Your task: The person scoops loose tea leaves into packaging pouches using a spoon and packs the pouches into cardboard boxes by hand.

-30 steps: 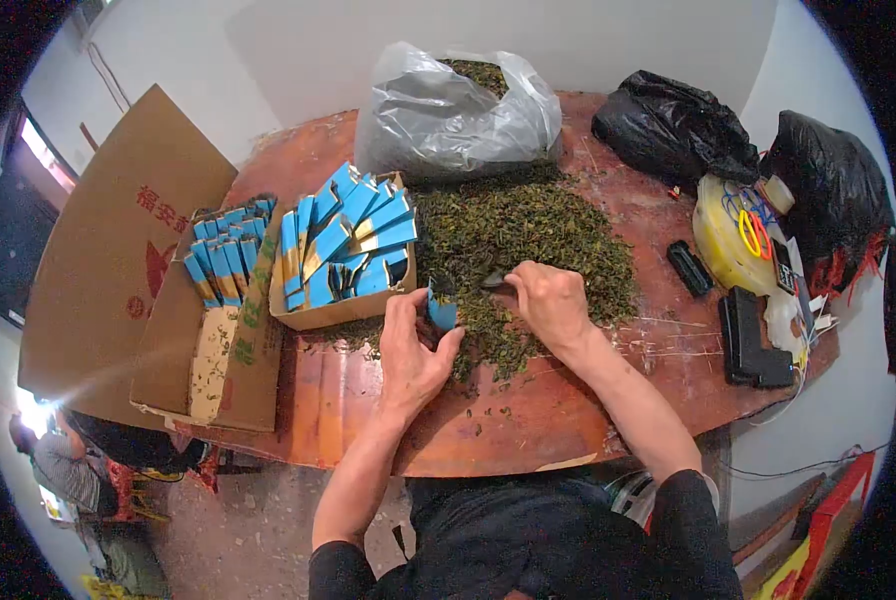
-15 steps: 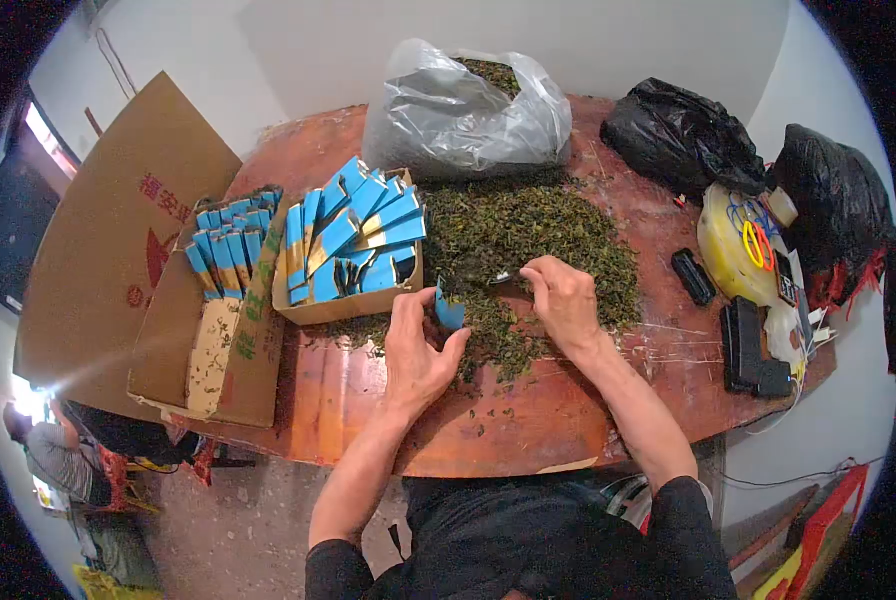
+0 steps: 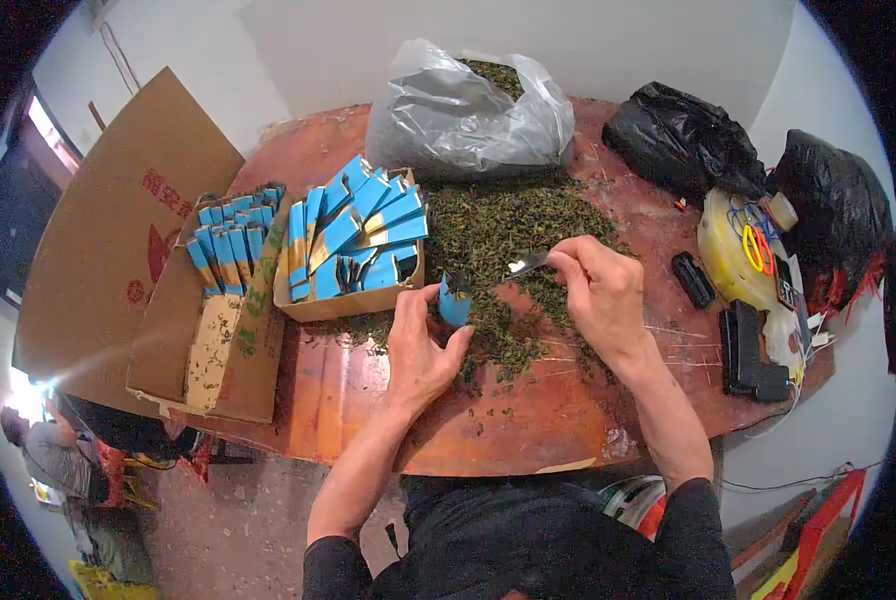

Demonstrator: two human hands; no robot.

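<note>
Between the thumb and fingers of my left hand [image 3: 423,345] is a small blue packet [image 3: 455,302], its top open with leaf bits at the mouth. My right hand [image 3: 603,290] pinches the handle of a small metal spoon [image 3: 530,264], whose tip points left toward the packet without touching it. Behind and under both hands spreads a pile of dried leaves [image 3: 528,215]. Left of the pile stands a small carton [image 3: 353,305] full of blue packets [image 3: 393,232].
A larger cardboard box [image 3: 253,345] at the left holds more blue packets. A clear bag of leaves [image 3: 468,120] stands at the back. Black bags [image 3: 683,140], a yellow container [image 3: 723,250] with scissors and a black case [image 3: 693,280] are on the right. A person [image 3: 58,455] sits far left.
My right hand has moved right and slightly up with the spoon, away from the packet. My left hand still holds the packet in nearly the same place.
</note>
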